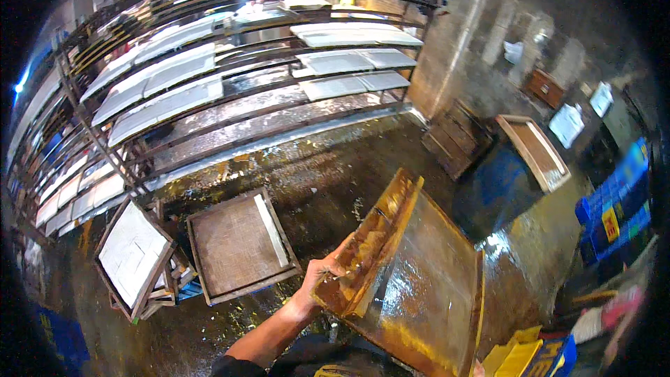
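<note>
A wet, yellow-brown wooden tray with raised edges is held up tilted in front of me. My left hand is closed around its left rim, fingers hidden behind the wood. Of my right hand, only a small part shows against the tray's lower right edge, at the bottom of the picture. Water shines on the tray's flat inner surface. On the floor to the left lies a wooden frame with a brown panel and a white strip. Beside it, another frame holding a white sheet leans on stacked wood.
A tall rack with white slabs on its shelves spans the back. Wooden frames stand to the right, near a dark blue container. Blue crates sit at the far right, and a yellow crate is close by. The floor is wet.
</note>
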The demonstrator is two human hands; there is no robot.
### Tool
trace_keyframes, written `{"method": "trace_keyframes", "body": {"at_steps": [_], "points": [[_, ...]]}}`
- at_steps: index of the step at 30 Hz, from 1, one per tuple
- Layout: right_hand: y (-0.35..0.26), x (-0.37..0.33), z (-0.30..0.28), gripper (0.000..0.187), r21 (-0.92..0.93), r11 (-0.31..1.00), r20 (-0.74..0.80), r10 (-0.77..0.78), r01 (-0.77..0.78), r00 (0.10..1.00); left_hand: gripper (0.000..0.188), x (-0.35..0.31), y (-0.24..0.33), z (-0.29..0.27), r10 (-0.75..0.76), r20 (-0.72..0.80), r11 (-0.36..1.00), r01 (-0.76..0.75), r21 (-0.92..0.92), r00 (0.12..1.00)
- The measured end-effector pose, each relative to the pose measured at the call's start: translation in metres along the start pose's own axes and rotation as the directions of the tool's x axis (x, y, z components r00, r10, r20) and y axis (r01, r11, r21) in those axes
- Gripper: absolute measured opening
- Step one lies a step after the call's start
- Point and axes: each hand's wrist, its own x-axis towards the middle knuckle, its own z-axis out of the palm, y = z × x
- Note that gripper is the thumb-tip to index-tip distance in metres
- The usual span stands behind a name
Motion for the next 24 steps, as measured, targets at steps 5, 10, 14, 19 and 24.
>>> {"method": "trace_keyframes", "body": {"at_steps": [5,10,14,19,24], "points": [[-0.099,0.13,-0.018,0.034,0.074,0.99,0.06,-0.121,0.117,0.991,0.095,0.07,0.099,-0.024,0.225,-0.102,0.974,-0.227,-0.012,0.969],[-0.256,0.314,-0.022,0.033,0.265,0.902,0.055,-0.367,0.34,0.929,0.096,0.157,0.202,-0.078,0.427,-0.057,0.903,-0.422,0.078,0.903],[-0.505,0.36,-0.018,0.028,0.626,0.651,0.114,-0.62,0.428,0.777,0.086,0.183,0.281,-0.093,0.507,-0.29,0.842,-0.396,0.365,0.812],[-0.724,0.448,0.003,0.023,0.609,0.482,0.129,-0.844,0.63,0.521,0.062,0.222,0.344,-0.132,0.779,-0.459,0.57,-0.178,0.802,0.427],[-0.94,0.497,0.076,0.022,0.671,0.421,0.15,-0.883,0.61,0.445,0.039,0.282,0.485,-0.196,0.957,-0.215,0.239,-0.111,0.965,0.193]]}}
